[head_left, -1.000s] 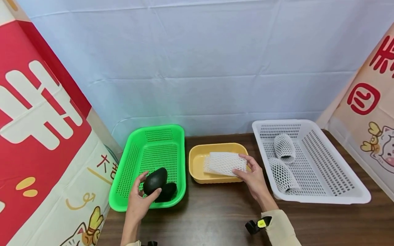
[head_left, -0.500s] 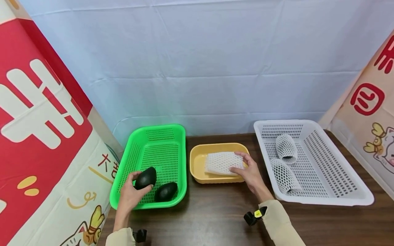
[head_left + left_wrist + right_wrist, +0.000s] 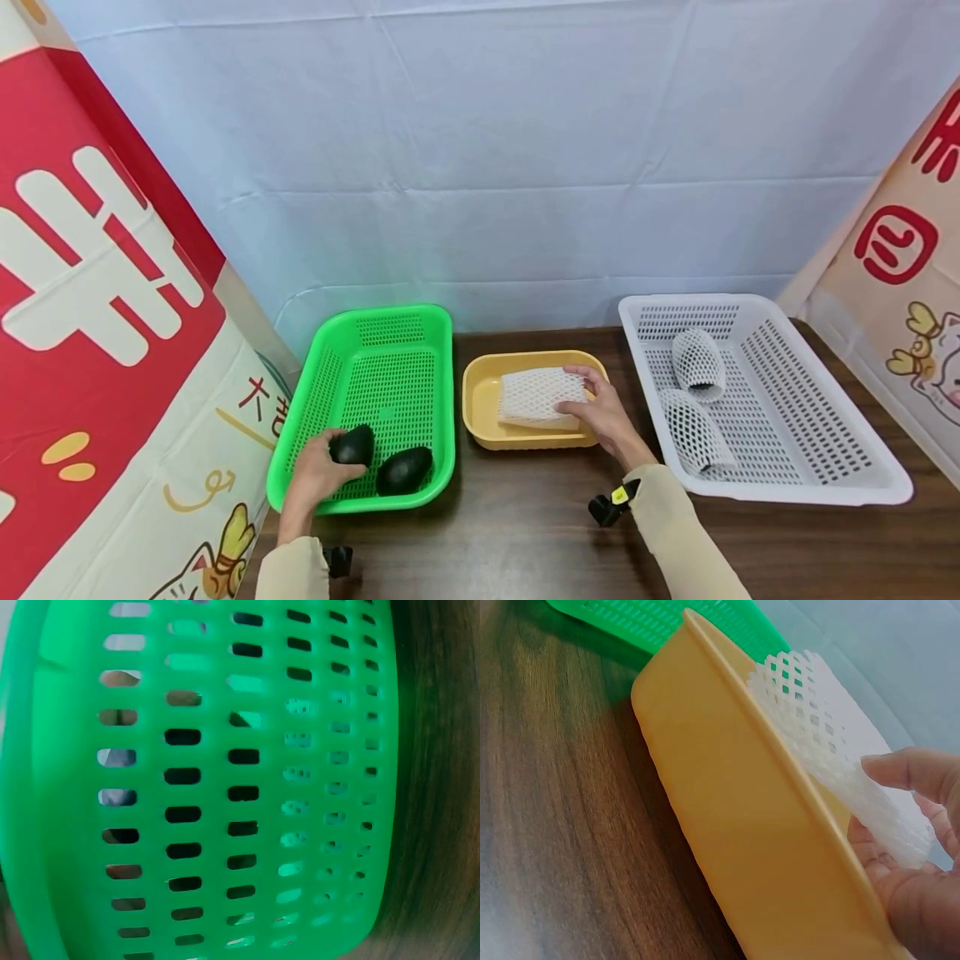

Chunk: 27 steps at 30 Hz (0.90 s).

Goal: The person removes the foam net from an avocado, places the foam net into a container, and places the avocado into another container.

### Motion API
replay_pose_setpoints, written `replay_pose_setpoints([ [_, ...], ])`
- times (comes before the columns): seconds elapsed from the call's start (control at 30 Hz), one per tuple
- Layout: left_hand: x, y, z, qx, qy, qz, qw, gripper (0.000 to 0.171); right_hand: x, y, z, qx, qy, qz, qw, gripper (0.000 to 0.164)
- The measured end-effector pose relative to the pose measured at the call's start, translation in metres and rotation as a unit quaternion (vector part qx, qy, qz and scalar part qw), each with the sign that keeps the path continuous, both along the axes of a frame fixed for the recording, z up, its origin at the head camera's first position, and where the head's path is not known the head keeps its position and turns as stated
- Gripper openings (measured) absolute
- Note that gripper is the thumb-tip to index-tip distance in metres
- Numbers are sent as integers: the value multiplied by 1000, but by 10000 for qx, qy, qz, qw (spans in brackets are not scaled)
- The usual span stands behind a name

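Note:
In the head view, my left hand [image 3: 314, 474] grips a dark avocado [image 3: 352, 446] low inside the green basket [image 3: 445, 375]. A second avocado [image 3: 405, 471] lies to its right on the basket floor. The basket's perforated side wall [image 3: 210, 795] fills the left wrist view and hides most of that hand. My right hand [image 3: 606, 415] pinches the right end of a white foam net sleeve [image 3: 536, 394], thumb in front and fingers behind. The flattened sleeve [image 3: 817, 727] overlaps the yellow tub [image 3: 727, 802] and rises above its rim in the right wrist view.
To the right stands a white basket [image 3: 795, 487] holding two net-wrapped fruits, one farther back [image 3: 697, 360] and one nearer [image 3: 693, 429]. The brown wooden table [image 3: 487, 533] runs beneath everything. A pale cloth [image 3: 465, 167] hangs behind the containers.
My left hand has moved left with its avocado, away from the other one, then down toward the basket floor. The right hand still holds the foam net sleeve, which has shifted slightly left.

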State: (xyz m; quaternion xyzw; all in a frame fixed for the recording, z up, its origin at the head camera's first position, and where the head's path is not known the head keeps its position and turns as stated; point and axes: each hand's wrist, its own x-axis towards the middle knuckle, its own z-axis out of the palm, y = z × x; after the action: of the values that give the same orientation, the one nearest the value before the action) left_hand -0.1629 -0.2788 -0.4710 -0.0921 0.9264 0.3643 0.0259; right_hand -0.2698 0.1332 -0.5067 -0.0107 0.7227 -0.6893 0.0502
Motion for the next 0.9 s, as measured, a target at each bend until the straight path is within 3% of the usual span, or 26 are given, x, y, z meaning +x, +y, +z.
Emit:
replay_pose_setpoints([
  [0.13, -2, -1, -2, -152, -32, -109, 9998, 66, -5, -1, 0, 304, -75, 16, 9995, 63],
  [0.27, -3, -2, -4, -253, -102, -149, 9995, 64, -8, -3, 1, 919, 16, 280, 9954, 62],
  [0.37, -3, -1, -4, -346, -167, -246, 9990, 64, -9, -5, 0, 1399, 128, 384, 9893, 61],
  [0.6, -2, 1, -7, -381, -402, -333, 9979, 66, -8, -10, -1, 2447, 666, 112, 9672, 56],
  [0.73, -4, 1, -7, -468, -392, -386, 9974, 66, -8, -10, 1, 2598, 1080, 66, 9596, 54],
  [0.9, -4, 1, -8, -438, -350, -425, 9975, 67, -7, -9, 4, 2487, 1398, -57, 9584, 52],
])
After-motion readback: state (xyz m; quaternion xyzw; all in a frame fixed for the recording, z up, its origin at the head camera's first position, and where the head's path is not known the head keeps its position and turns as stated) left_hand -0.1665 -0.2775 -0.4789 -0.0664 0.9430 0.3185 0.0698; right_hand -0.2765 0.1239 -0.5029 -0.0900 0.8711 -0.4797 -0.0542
